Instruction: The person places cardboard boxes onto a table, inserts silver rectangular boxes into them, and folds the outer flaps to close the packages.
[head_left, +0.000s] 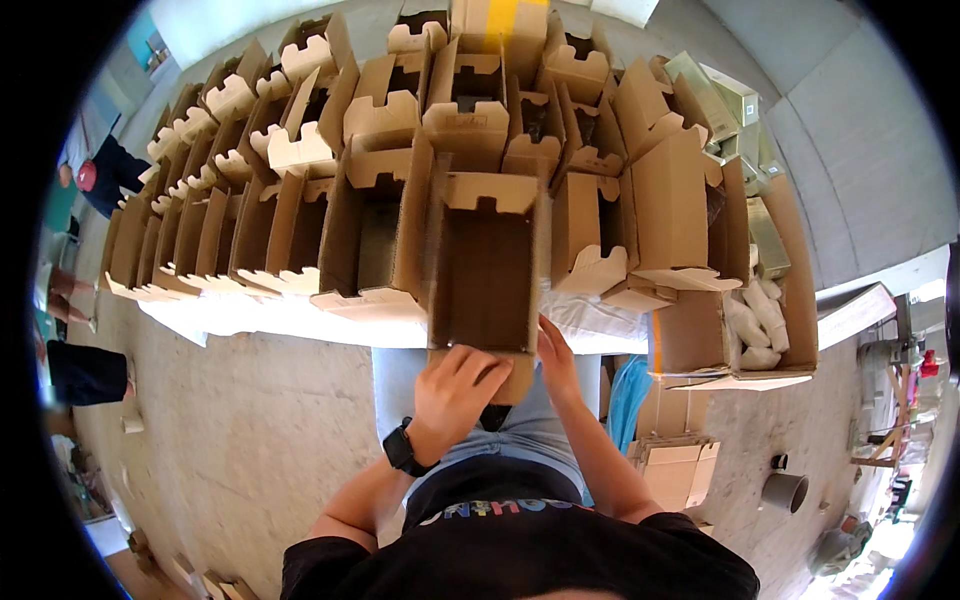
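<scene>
Right in front of me is an open brown cardboard box (487, 275), tilted so that its dark, hollow inside faces up at me. My left hand (458, 392), below a dark wrist watch, bends its fingers over the near end of this box, on the flap (520, 378). Against the near right corner rests my right hand (558, 365), gripping the side; some of its fingertips are hidden behind the cardboard. The box's far end has a notched flap folded over and touches the rows of similar boxes behind.
Many open cardboard boxes (375, 235) stand in rows on a table with a white cover (310, 318). At the right a larger carton (690, 335) holds white wrapped pieces. Flattened cardboard (675, 470) and a grey bucket (785, 492) are on the floor. People stand at the far left.
</scene>
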